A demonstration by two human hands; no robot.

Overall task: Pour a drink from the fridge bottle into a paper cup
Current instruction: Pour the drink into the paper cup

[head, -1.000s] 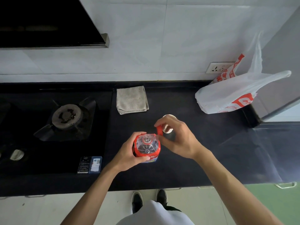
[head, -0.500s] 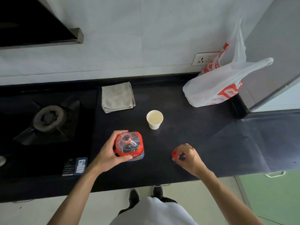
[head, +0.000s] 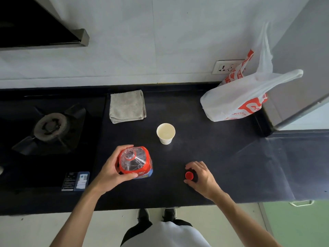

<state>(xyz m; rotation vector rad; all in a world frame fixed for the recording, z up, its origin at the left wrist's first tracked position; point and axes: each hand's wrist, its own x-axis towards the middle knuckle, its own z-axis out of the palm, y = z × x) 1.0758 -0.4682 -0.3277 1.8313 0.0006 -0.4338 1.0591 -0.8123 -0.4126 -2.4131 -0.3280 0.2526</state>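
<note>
The left grip (head: 114, 173) is clamped on the bottle (head: 135, 162), fingers wrapped over its far side and thumb pressed along the near edge by the red and blue label. The bottle stands upright on the black worktop (head: 222, 157), a clear plastic one with a red band round its shoulder, and its mouth is uncapped and open to the camera. The right grip (head: 201, 177) sits low on the worktop well to the right of the bottle, its fingers curled over the red cap (head: 189, 175) and the thumb touching it from below, so it pinches the cap; whether the cap rests on the surface or just above it I cannot tell. The paper cup (head: 166, 133) stands upright on the worktop beyond both, between them and a little nearer the bottle, touching nothing. Its inside is pale, and I cannot tell whether anything is in it. Farther back, near the wall, lies a folded grey cloth (head: 126, 106). A white plastic bag (head: 235, 98) with red print slumps in the back right corner, just below a wall socket (head: 226, 66). To the left is a black hob with a gas burner (head: 50, 126), and two small labels (head: 75, 180) are stuck at its near edge.
</note>
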